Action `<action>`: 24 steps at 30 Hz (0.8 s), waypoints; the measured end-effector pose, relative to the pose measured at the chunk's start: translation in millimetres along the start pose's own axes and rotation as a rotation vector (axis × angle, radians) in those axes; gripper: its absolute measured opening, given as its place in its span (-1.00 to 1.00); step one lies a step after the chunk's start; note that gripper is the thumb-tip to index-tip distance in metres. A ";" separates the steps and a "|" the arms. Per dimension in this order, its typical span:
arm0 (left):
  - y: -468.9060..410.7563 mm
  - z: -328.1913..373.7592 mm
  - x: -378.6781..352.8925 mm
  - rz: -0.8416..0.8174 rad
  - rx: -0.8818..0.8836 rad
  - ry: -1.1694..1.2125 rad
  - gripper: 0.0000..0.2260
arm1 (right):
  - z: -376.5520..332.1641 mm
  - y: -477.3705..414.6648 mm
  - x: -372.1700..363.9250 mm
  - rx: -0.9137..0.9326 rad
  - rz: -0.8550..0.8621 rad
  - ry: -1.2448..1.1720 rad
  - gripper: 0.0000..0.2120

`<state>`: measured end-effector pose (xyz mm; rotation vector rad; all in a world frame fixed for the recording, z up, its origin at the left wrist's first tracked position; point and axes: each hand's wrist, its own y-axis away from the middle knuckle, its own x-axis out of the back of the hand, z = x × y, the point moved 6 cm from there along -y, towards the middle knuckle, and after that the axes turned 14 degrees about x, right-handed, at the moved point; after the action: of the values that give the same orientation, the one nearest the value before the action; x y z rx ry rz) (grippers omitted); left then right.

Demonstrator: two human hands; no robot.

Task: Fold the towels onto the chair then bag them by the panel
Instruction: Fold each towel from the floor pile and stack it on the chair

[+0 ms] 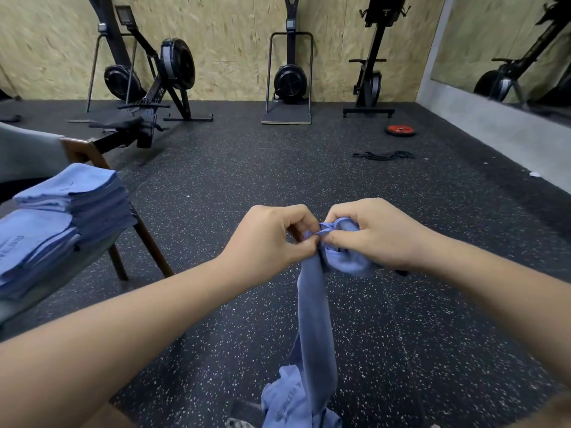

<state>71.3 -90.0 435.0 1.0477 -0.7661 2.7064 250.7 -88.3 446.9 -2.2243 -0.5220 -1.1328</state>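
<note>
Blue towel (315, 304): held in the air in front of the person, above the speckled floor (216, 186). Both hands meet at its upper end, close together. The left hand (272, 239) pinches a top edge of the cloth between thumb and curled fingers. The right hand (370, 233) has its fingers curled round a bunched wad of the same cloth. Below the hands the towel hangs as a narrow, twisted strip. At the bottom of the view it reaches crumpled blue cloth with printed lettering; whether that is the towel's own lower end or a separate piece cannot be told.

Folded towels (77, 196): stacked in two adjoining piles on the chair (151, 242) at the left, well apart from the held towel.

Surroundings: a rowing machine (154, 88) stands before the chipboard wall (231, 41). A red weight plate (400, 130) and black cords (383, 156) lie on the floor at the right, near each other
</note>
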 end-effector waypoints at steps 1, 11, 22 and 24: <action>0.1 0.2 -0.8 0.007 0.002 0.009 -0.90 | -0.7 0.0 2.0 0.000 0.008 -0.007 -0.93; 6.1 -13.2 -24.3 -0.174 0.062 0.063 -0.91 | -2.3 0.6 21.8 -0.050 0.164 -0.115 -0.90; -1.2 -86.2 -26.5 -0.307 0.121 -0.213 -0.87 | 27.4 11.8 64.3 -0.137 0.435 -0.124 -0.90; -3.5 -95.0 -20.8 -0.286 0.147 -0.216 -0.81 | 33.3 14.5 63.4 -0.157 0.427 -0.099 -0.91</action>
<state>31.8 -37.7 363.0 1.3821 -0.4104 2.4620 314.5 -72.5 478.8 -2.3814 0.0129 -0.8658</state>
